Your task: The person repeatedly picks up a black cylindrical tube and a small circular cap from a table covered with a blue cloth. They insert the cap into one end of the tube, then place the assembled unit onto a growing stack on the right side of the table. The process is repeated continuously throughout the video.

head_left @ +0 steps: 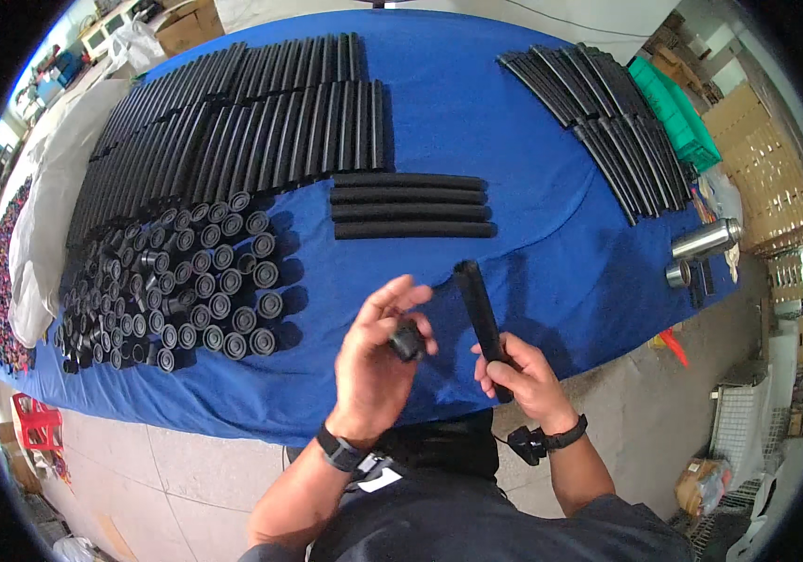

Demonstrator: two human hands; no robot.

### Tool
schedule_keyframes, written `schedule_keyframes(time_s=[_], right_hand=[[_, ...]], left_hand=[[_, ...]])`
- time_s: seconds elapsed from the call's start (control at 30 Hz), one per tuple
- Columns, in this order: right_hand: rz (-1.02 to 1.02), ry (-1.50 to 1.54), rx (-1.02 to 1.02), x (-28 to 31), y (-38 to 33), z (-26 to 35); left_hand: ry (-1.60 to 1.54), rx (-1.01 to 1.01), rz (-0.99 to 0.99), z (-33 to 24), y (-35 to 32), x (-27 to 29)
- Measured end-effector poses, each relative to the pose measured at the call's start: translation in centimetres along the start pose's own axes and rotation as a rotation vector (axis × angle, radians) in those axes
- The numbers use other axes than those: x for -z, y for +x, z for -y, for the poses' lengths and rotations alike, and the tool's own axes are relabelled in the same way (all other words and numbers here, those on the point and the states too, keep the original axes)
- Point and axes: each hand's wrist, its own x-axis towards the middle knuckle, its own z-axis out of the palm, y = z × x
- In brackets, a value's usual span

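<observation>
A short black cap (408,341) is pinched in my left hand (379,348), between the thumb and fingers. My right hand (525,375) grips a black tube (481,309) near its lower end, and the tube's open top leans slightly left. Cap and tube are apart, a short gap between them. Beyond my hands, several black tubes (409,213) lie side by side across the blue cloth (457,103). To the left stands a large group of round black caps (224,281), many with ringed faces up. Behind them are long rows of black tubes (233,140).
More dark tubes (598,122) lie at the far right, beside a green crate (673,112). A steel flask (706,240) and a metal cup (678,273) are near the right table edge. White sheeting (55,206) borders the left side; a red crate (37,421) is on the floor.
</observation>
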Motion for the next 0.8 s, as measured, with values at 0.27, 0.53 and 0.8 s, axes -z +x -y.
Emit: schedule_keyframes(time_s=[0.27, 0.53, 0.8], right_hand=[[-0.005, 0.044, -0.139, 1.0, -0.5, -0.5], [0.015, -0.053, -0.167, 0.8, 0.3, -0.2], [-0.002, -0.083, -0.162, 0.7, 0.3, 0.0]], left_hand=[[-0.156, 0.151, -0.003, 1.0, 1.0, 2.4], [-0.263, 0.297, 0.025, 1.9, 1.2, 1.6], [-0.249, 0.367, 0.082, 2.1, 1.4, 1.5]])
